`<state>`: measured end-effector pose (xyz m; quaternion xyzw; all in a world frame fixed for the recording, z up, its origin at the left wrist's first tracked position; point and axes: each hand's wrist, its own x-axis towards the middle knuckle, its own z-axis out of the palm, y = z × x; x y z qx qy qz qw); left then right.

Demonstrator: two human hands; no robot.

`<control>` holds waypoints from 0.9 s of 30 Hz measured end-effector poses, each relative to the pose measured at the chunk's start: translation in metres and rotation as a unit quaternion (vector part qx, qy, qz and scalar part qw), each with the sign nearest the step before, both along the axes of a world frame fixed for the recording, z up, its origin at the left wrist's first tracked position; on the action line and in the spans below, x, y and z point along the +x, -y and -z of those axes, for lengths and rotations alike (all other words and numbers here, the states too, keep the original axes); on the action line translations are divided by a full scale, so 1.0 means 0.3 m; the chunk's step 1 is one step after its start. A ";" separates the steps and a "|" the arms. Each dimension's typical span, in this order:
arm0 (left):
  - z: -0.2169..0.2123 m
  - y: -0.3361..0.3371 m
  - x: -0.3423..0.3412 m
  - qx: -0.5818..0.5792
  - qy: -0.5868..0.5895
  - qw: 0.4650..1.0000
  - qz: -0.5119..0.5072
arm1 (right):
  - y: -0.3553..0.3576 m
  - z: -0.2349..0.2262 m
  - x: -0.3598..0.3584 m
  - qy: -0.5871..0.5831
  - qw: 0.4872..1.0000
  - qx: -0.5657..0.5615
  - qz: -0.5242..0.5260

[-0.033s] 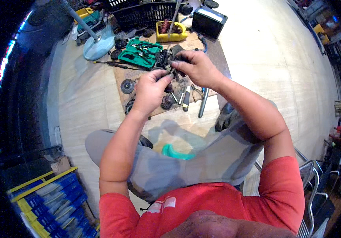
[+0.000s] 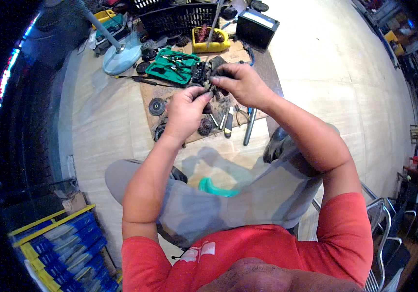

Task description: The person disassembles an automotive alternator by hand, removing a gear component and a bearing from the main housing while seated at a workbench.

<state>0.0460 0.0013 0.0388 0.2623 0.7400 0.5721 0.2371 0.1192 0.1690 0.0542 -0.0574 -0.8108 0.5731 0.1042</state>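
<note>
Both my hands meet over a sheet of cardboard (image 2: 170, 100) on the floor. My left hand (image 2: 185, 111) pinches the lower end of a black, greasy machine part (image 2: 201, 74). My right hand (image 2: 242, 85) grips the same part from the right, fingertips closed on its top. What lies between the fingers is mostly hidden. On the cardboard under the hands lie round grinding discs (image 2: 157, 105), a toothed dark wheel (image 2: 205, 127), screwdrivers (image 2: 228, 121) and pliers (image 2: 241, 116).
An open green tool case (image 2: 172, 65) lies beyond the hands, with a yellow tray (image 2: 211, 45), a black basket (image 2: 179, 17) and a black box (image 2: 257, 27) behind. A pale blue fan base (image 2: 124, 58) stands far left. Blue-and-yellow bins (image 2: 58, 248) sit lower left, a metal chair (image 2: 381, 228) right.
</note>
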 end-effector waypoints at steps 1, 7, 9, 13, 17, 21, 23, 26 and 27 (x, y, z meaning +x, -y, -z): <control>0.011 0.004 -0.006 -0.018 -0.061 0.998 0.005 | -0.008 0.006 -0.005 0.017 1.000 -0.001 -0.005; 0.003 0.008 -0.004 -0.066 -0.247 0.966 0.038 | -0.019 0.010 0.016 -0.015 0.987 0.159 0.000; 0.019 0.009 -0.003 -0.061 -0.277 0.958 0.047 | -0.012 0.032 0.024 -0.045 0.982 0.182 0.005; 0.030 0.026 -0.005 -0.092 -0.279 0.954 0.061 | 0.015 0.020 0.029 -0.069 0.969 0.238 0.004; 0.026 0.033 -0.011 -0.070 -0.270 0.958 0.065 | -0.023 0.020 0.027 0.024 0.989 0.143 -0.036; 0.017 0.037 0.000 -0.052 -0.280 0.956 0.065 | -0.036 -0.010 0.048 0.050 0.978 0.189 -0.066; 0.007 0.045 0.006 -0.051 -0.259 0.962 0.067 | -0.021 -0.023 0.055 0.007 0.968 0.246 -0.055; 0.001 0.057 0.014 -0.038 -0.179 0.981 0.060 | 0.010 -0.025 0.058 -0.064 0.963 0.260 -0.031; 0.013 0.063 0.015 -0.034 -0.154 0.986 0.057 | 0.015 -0.022 0.059 -0.075 0.961 0.263 -0.029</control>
